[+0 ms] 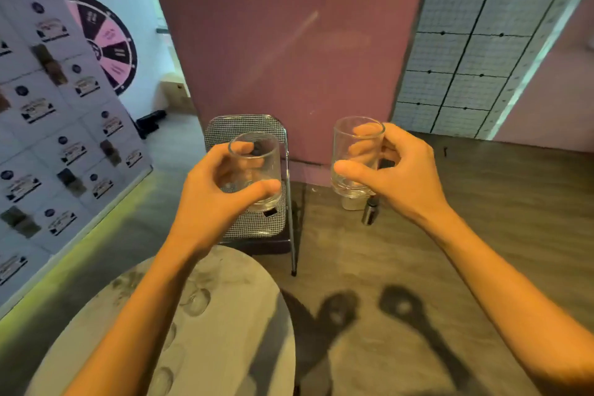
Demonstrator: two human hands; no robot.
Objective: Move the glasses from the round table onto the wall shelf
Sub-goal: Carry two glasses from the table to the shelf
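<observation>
Nearest me, at the lower left of the frame, is the round bench (250,305), a grey, mottled, stone-like top. At least one more clear glass (196,299) stands on it, with what look like others beside the left forearm, too blurred to count.

Above and beyond the bench edge both hands are raised. The left hand (209,199) has its fingers (244,193) curled round a short, straight-sided tumbler (268,157), thumb across the front near the thick base. The right hand (408,180) grips a second tumbler (350,185) the same way, slightly higher in the frame. Both are upright, empty, thin-walled and smooth, so they would slip easily if the grip went slack.

I'd judge this the carrying step: two glasses are off the bench and in the air, not yet set down. The wall shelf isn't in sight, so the next move calls for turning toward it, keeping both glasses level and apart, then lowering them base-first.

Behind the hands sits a folding chair (254,228) with a houndstooth seat and metal frame on wood-grain floor. Beyond that rises a matte pink wall (289,42), with a grey gridded panel (466,58) at the upper right.
</observation>
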